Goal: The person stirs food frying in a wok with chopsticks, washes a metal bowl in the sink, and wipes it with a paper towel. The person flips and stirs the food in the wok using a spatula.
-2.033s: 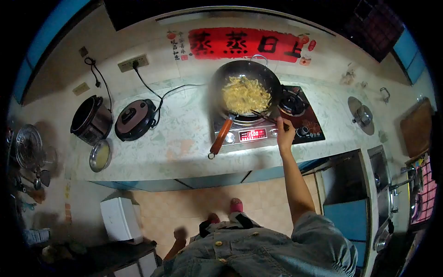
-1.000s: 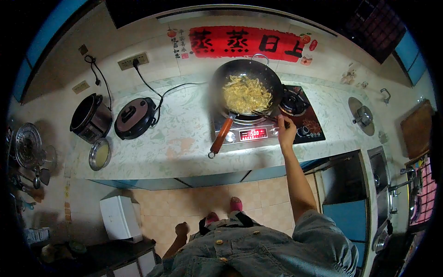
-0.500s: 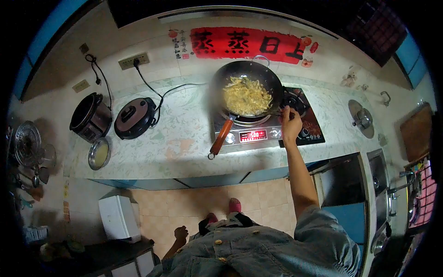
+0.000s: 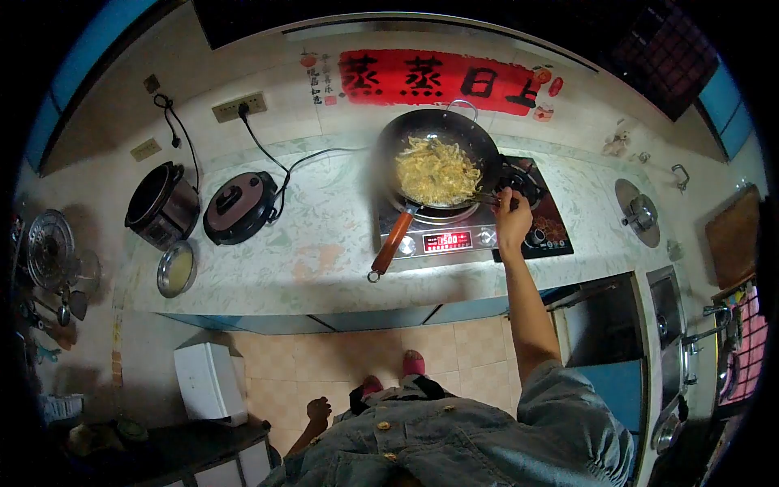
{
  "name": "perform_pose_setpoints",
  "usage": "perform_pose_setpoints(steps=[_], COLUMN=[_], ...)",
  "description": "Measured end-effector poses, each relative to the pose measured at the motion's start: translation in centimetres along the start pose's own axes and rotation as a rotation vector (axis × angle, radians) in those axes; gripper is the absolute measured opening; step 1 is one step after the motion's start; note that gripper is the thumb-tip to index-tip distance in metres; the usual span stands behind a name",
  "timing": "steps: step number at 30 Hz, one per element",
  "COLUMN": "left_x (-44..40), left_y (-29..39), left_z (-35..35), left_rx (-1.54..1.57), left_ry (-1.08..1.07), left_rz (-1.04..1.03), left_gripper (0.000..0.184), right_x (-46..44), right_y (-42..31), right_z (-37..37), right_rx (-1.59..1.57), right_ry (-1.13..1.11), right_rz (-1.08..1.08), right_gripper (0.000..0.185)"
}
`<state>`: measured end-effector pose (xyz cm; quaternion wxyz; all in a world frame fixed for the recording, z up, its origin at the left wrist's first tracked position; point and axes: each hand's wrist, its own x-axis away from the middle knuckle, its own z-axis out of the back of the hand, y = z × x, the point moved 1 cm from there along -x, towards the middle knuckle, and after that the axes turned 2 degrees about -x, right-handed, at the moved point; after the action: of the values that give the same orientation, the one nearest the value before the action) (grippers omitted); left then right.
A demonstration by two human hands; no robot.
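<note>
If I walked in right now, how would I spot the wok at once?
Find the long pale counter and the red banner on the wall behind it. In front of that banner, a black wok sits over the silver cooker with the lit red display. Unlike the dark pot farther left, it has a long brown handle and yellow food inside.

Pale green marbled countertop [image 4: 324,284]: open lane between round brown-and-black cooker lid [image 4: 250,209] and round black wok [image 4: 456,126]; black power cord [image 4: 324,152] crosses lane's rear. Reddish-brown wooden wok handle [image 4: 393,243] juts toward front edge, obstructing low sideways passage. Bare right hand [image 4: 513,221], dark slender utensil [image 4: 488,198]: occupy wok's right flank. Further right, open stretch before round silver metalware [image 4: 641,211].
</note>
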<state>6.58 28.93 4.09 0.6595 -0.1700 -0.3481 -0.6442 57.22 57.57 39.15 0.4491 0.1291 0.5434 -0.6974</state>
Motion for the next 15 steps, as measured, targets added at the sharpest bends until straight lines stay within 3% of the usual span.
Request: perform_pose_setpoints(steps=[2,8,15], left_x=[0.0,-1.7,-3.0], left_y=[0.0,-2.3,-4.6], left_z=[0.0,-3.2,-6.0], left_rx=[0.045,0.062,0.053], left_ry=[0.01,0.092,0.262], left_rz=[0.011,-0.004,-0.036], left_gripper=[0.01,0.01,0.01], right_x=[0.0,0.0,-1.5], right_y=[-0.9,0.4,-0.8], right_z=[0.5,-0.5,0.0], right_rx=[0.134,0.0,0.002], right_ry=[0.053,-0.021,-0.018], right_rz=[0.07,-0.036,0.068], right_gripper=[0.035,0.03,0.026])
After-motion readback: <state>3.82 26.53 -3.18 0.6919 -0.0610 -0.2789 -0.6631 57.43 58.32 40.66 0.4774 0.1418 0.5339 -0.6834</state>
